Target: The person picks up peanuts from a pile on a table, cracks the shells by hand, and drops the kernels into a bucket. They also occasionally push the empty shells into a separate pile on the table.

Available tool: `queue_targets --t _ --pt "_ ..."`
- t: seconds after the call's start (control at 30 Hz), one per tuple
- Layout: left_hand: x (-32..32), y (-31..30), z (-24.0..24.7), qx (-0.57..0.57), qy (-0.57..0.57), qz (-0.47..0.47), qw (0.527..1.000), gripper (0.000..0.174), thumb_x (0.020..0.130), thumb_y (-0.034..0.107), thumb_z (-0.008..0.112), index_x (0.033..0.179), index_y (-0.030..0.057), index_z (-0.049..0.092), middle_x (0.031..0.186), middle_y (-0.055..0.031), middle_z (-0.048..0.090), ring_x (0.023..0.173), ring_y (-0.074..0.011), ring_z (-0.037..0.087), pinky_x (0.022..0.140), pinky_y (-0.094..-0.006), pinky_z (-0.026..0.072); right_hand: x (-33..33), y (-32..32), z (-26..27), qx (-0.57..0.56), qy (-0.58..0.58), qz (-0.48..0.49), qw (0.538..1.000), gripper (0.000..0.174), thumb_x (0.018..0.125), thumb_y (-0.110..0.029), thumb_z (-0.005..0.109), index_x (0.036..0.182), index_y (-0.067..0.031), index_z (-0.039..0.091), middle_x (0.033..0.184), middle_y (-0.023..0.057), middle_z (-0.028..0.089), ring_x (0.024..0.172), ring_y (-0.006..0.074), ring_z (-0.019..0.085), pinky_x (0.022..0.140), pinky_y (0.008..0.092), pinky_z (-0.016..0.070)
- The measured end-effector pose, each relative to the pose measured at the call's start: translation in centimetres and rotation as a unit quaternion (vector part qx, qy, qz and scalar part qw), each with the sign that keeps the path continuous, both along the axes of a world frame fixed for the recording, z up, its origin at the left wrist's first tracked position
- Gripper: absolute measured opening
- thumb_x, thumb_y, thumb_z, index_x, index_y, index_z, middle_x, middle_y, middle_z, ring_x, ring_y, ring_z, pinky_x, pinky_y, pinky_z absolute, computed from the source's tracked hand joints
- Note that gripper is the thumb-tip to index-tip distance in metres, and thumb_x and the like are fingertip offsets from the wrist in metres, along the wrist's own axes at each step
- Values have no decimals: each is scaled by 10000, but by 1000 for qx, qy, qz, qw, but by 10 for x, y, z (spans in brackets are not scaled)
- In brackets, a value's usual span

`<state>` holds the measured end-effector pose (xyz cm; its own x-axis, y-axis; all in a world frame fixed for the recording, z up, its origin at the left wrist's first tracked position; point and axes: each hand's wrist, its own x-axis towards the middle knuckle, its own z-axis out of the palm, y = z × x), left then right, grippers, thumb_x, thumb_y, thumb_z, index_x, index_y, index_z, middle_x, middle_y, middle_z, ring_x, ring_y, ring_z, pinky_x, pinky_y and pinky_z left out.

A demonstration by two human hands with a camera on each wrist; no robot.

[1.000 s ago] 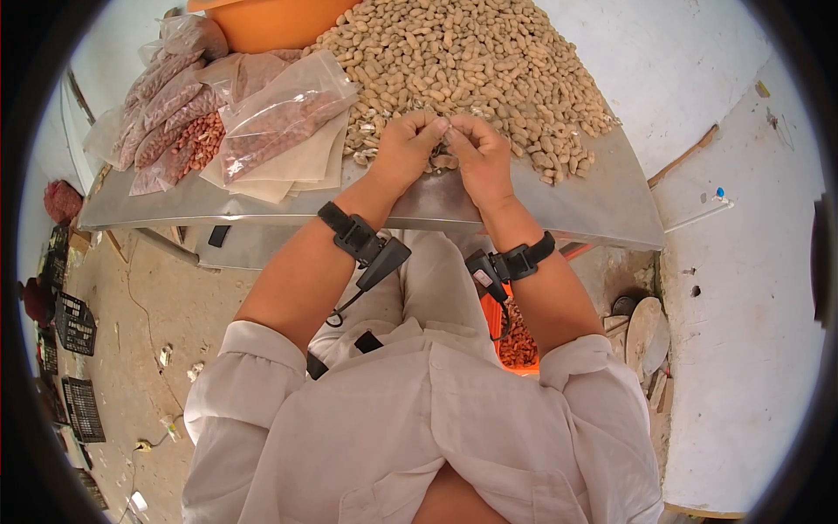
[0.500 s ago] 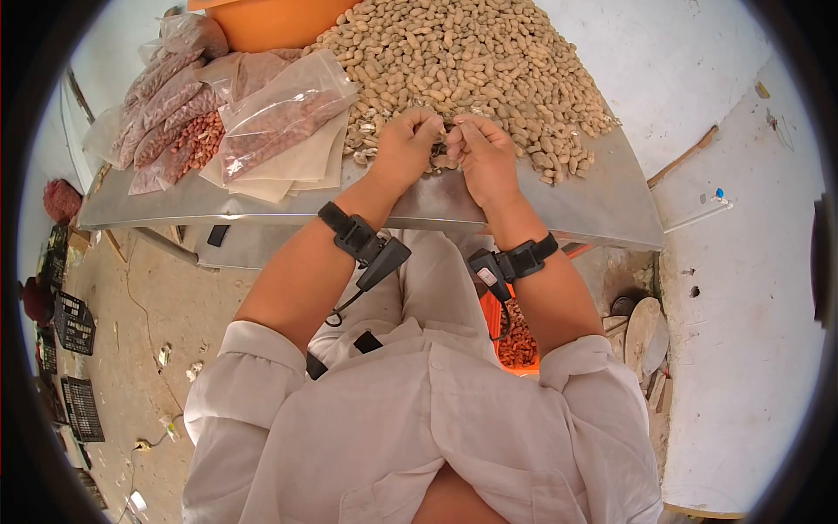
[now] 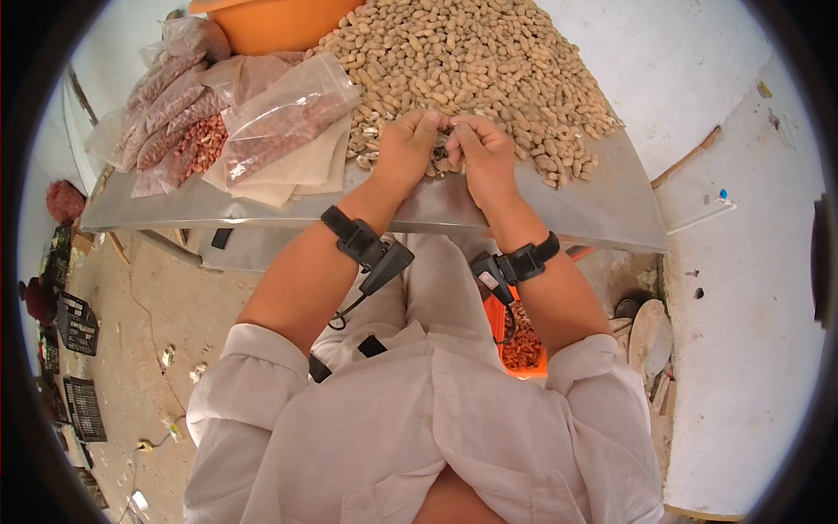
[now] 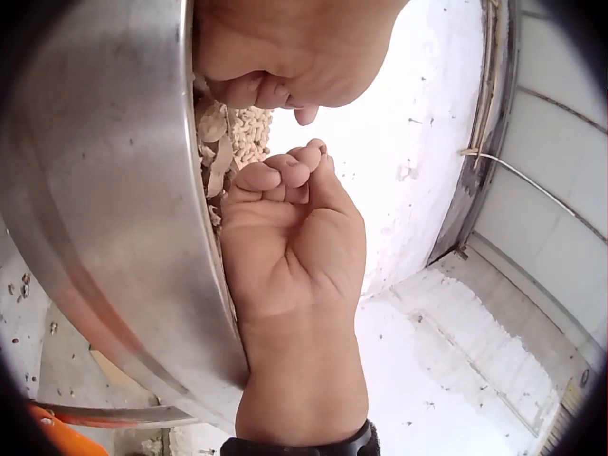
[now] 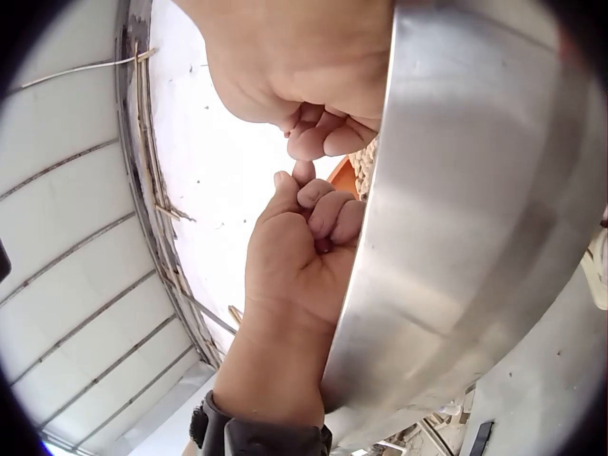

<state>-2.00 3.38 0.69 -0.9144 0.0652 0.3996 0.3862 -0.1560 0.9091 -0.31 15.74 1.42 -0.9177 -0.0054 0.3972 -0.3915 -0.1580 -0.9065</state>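
Both hands meet over the front of a metal table, at the near foot of a large heap of unshelled peanuts. My left hand has its thumb and forefinger pinched together on a peanut, mostly hidden by the fingers. Close beside it, my right hand is curled, thumb against forefinger. In the right wrist view a small reddish peanut kernel shows under its bent fingers. Broken peanut shells lie just beyond the hands in the left wrist view.
Clear bags of red peanut kernels are piled at the table's left, beside an orange basin. Below the table by the right leg stands an orange container of reddish bits. Black crates sit on the floor at left.
One second ago the fingertips of both hands met. The right hand then drew slightly right and back, and its fingers now curl more. The left hand has stayed nearly in place.
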Motion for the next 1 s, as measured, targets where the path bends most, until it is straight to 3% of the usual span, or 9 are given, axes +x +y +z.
queue_targets --t 0.17,0.33,0.47,0.53,0.63,0.7,0.77,0.87,1.0 --pt "10 -3 10 104 -56 -116 986 320 955 314 418 789 65 533 602 50 414 479 -57 339 441 -181 305 2 -10 19 193 117 -81 971 126 846 -93 538 900 -15 622 710 74 611 582 158 572 531 267 449" --pt "6 -6 14 364 -217 -219 879 299 964 315 384 814 81 493 632 27 415 475 -73 332 407 -192 309 -8 -17 32 371 235 -132 889 128 791 -107 566 875 -43 638 765 131 623 675 286 606 611 341 477" --pt "-8 -13 8 369 -238 -248 864 266 965 293 383 836 81 479 636 12 418 467 -77 342 400 -197 317 -9 -18 38 319 212 -86 920 147 800 -101 572 913 -33 638 765 102 636 668 210 603 602 299 472" --pt "-13 -19 15 324 -239 -218 889 283 962 308 386 822 86 492 620 23 410 469 -69 335 412 -201 315 -3 -13 38 270 186 -64 943 168 820 -78 575 966 -18 633 780 60 648 661 92 586 591 231 459" --pt "-22 -27 46 158 -132 -121 971 300 947 295 421 768 72 509 605 25 433 464 -85 347 434 -230 334 14 -2 36 254 103 -47 960 168 820 -67 579 971 -18 634 763 23 630 648 68 537 592 210 440" --pt "-40 -34 75 -150 75 41 985 346 931 312 456 728 37 505 591 -30 474 488 -135 416 487 -301 395 21 3 31 239 100 -23 966 150 811 -76 576 937 -22 636 708 39 610 602 89 545 552 234 437" --pt "-90 -46 82 -347 371 142 850 338 908 310 494 747 14 519 596 -88 504 538 -186 489 560 -351 425 24 7 22 216 117 -10 969 138 807 -78 574 918 -24 635 678 44 600 571 98 541 528 245 432" --pt "-131 -69 96 -600 433 60 670 277 876 284 534 802 18 554 635 -134 554 597 -267 545 600 -393 437 28 13 9 186 153 -9 970 125 808 -71 574 906 -23 633 678 42 601 555 97 521 520 243 426" --pt "-149 -84 99 -848 219 25 483 253 810 267 584 860 24 631 785 -148 627 736 -323 591 670 -412 460 38 27 4 190 151 -3 970 109 808 -68 575 887 -20 633 688 51 601 550 100 512 517 245 421"
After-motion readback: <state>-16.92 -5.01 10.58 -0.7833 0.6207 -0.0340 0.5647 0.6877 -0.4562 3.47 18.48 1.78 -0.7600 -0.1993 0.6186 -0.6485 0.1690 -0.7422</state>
